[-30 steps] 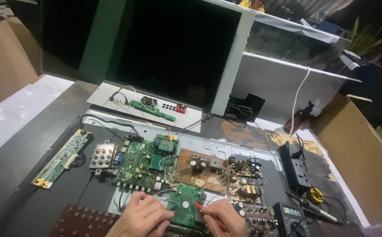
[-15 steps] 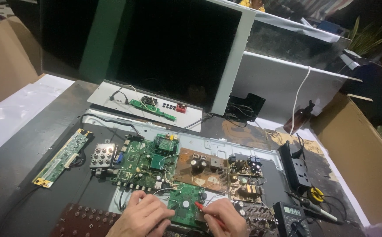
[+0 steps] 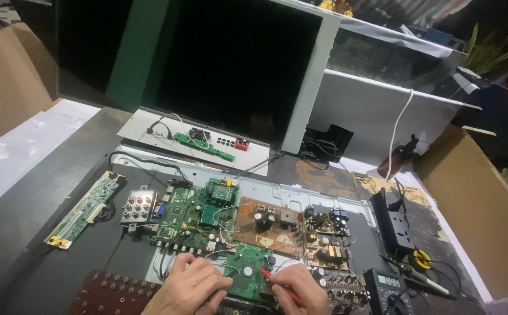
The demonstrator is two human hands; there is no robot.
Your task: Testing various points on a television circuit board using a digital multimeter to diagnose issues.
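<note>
My left hand (image 3: pixel 188 287) rests at the bottom centre with its fingers curled against the left edge of a small green circuit board (image 3: pixel 247 279). My right hand (image 3: pixel 296 290) grips a red meter probe (image 3: pixel 270 279) whose tip touches that small board from the right. Just behind them a larger green main board (image 3: pixel 194 217) and a brown power board (image 3: pixel 264 224) lie on a grey metal chassis (image 3: pixel 292 196). Whether my left hand holds a second probe is hidden.
A digital multimeter (image 3: pixel 387 290) sits at bottom right beside a black power strip (image 3: pixel 395 221). A long narrow green board (image 3: pixel 85 208) lies at left, a brown button board (image 3: pixel 113 291) at bottom left. A dark screen panel (image 3: pixel 230 64) leans behind; cardboard boxes (image 3: pixel 480 204) flank both sides.
Both hands stay on the small green board with only slight shifts of the fingers and probe. The view has barely moved.
</note>
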